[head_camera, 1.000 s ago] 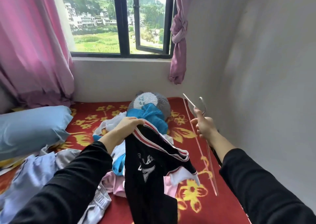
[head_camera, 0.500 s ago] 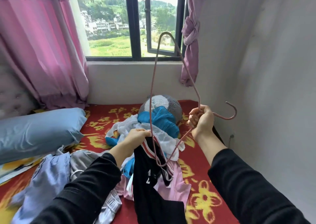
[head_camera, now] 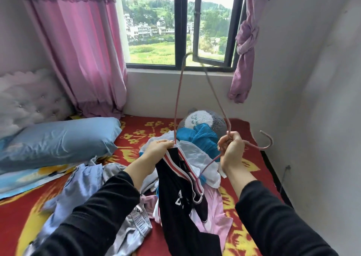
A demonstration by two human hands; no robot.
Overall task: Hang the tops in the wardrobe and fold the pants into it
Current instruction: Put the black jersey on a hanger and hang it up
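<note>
A black top [head_camera: 179,203] with a red-and-white striped collar hangs over the bed, and my left hand [head_camera: 158,148] grips it at the neckline. My right hand [head_camera: 231,148] holds a pink wire hanger [head_camera: 178,101] by its neck, hook pointing right toward the wall. One end of the hanger sits inside the top's neck opening; the other end stands high in front of the window. Under the top lies a heap of clothes [head_camera: 197,158]: white, blue, pink and grey pieces. No wardrobe is in view.
A red blanket with yellow flowers [head_camera: 148,128] covers the bed. A blue pillow [head_camera: 58,140] lies at left, a grey and white plush toy [head_camera: 205,119] at the far side. A white wall [head_camera: 312,99] stands close on the right; window and pink curtains are behind.
My right hand has swung the hanger upright and fed one end into the top's neck. My left hand still holds the neckline, and the view has shifted right and closer.
</note>
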